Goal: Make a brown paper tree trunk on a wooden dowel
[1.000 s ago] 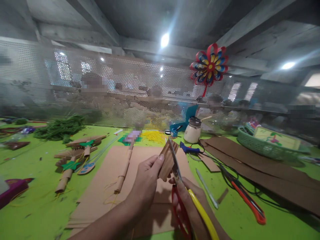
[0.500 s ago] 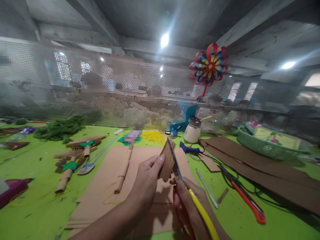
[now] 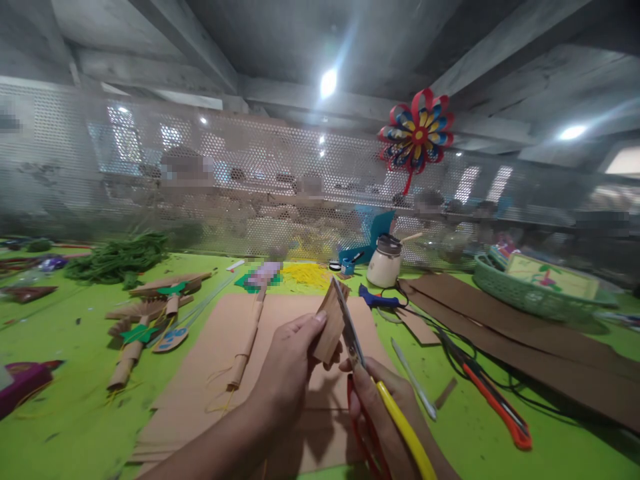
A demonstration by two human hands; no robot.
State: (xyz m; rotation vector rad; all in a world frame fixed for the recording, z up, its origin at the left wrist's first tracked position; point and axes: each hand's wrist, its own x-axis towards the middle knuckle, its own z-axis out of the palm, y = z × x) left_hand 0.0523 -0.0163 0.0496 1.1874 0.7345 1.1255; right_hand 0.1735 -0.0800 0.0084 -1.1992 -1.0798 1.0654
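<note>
Between thumb and fingers, my left hand (image 3: 293,353) pinches a small folded piece of brown paper (image 3: 330,327), held up over the stacked sheets. My right hand (image 3: 385,393) grips scissors (image 3: 407,423) with one yellow and one red handle. Their blades point up and away, lying along the right edge of the folded paper. Whether the blades are parted cannot be made out. Beneath both hands lies a stack of brown paper sheets (image 3: 195,373). A rolled brown paper tube (image 3: 245,347) with yellow string rests on it, left of my left hand.
To the right lie a pen (image 3: 413,377), a red cutter knife (image 3: 497,407), a blue glue gun (image 3: 377,298), dark brown sheets (image 3: 525,333) and a green basket (image 3: 530,293). A jar (image 3: 385,263) stands behind. Paper figures (image 3: 137,337) and green strands (image 3: 117,257) lie left.
My left hand has shifted slightly left and tilted the folded paper, showing more of its face beside the blades. The scissors and my right hand have barely moved.
</note>
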